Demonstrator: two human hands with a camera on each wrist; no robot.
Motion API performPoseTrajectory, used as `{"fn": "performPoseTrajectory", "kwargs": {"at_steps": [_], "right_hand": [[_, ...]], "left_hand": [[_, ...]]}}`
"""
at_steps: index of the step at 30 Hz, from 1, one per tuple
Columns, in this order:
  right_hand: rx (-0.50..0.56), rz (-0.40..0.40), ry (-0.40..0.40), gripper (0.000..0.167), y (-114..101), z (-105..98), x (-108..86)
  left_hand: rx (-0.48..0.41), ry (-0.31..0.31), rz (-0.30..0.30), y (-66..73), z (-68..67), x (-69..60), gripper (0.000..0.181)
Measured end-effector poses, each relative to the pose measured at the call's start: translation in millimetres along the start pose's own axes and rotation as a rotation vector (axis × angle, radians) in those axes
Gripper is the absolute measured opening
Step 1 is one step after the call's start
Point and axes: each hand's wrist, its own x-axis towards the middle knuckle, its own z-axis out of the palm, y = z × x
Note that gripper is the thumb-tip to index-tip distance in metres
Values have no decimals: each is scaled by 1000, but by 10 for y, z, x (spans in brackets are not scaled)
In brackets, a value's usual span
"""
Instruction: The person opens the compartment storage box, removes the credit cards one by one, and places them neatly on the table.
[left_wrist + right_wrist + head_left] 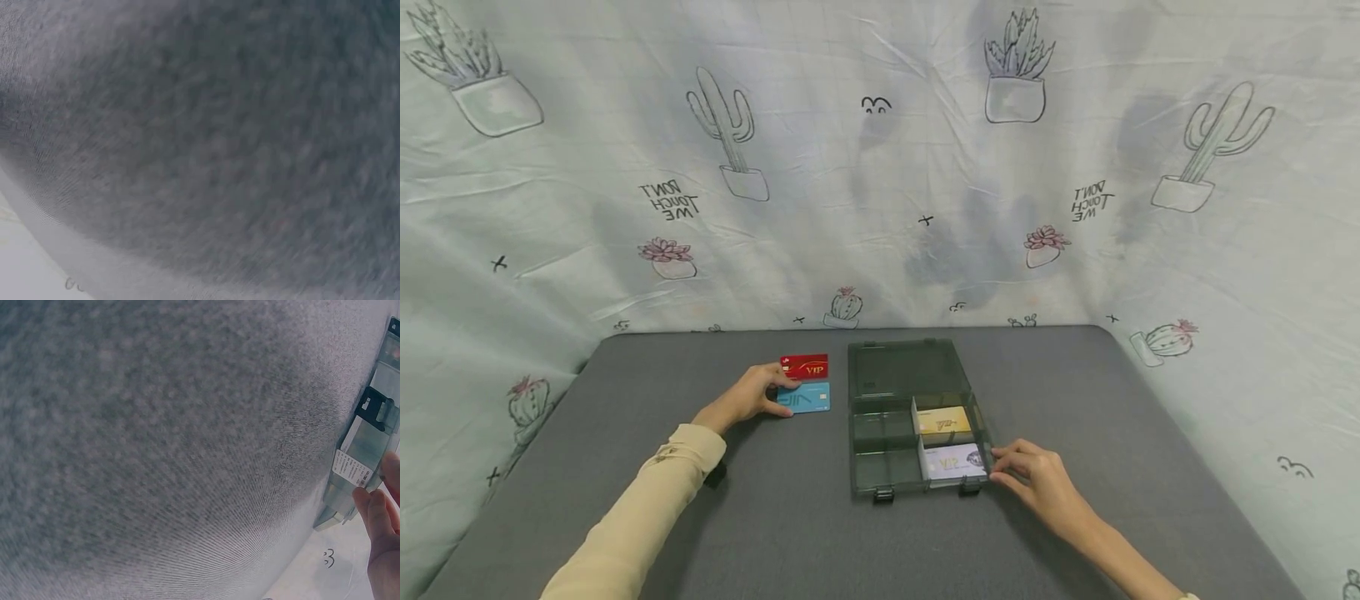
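Observation:
In the head view, my left hand [749, 393] holds a blue card [808, 397] at its left end, thumb along the near edge and index finger along the far edge. Just beyond lies a red VIP card [805, 367]. My right hand [1037, 479] grips the right side wall of a dark translucent box [886, 435] whose lid [904, 371] lies back. Yellow cards [944, 420] fill its far right compartment and white VIP cards [953, 461] the near right one. The right wrist view shows fingertips [375, 503] at the box's labelled side [353, 469].
The box's two left compartments show only their bare floors. Two latches [883, 495] stick out at its near edge. A grey cloth-covered table [775, 517] lies under everything, with a printed curtain [880, 192] behind and at both sides. The left wrist view holds only blurred grey cloth.

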Motion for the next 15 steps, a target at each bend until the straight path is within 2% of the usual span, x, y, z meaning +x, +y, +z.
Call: {"fn": "performPoseTrajectory", "kwargs": {"at_steps": [7,15], "right_hand": [[5,-3,-1,20,-2,17,-42],[-10,-13,11,20,-4,35,-86]], "left_hand": [[15,3,-22,20,25,-50,52],[-21,87,-96,-21,109,-143,52]]}}
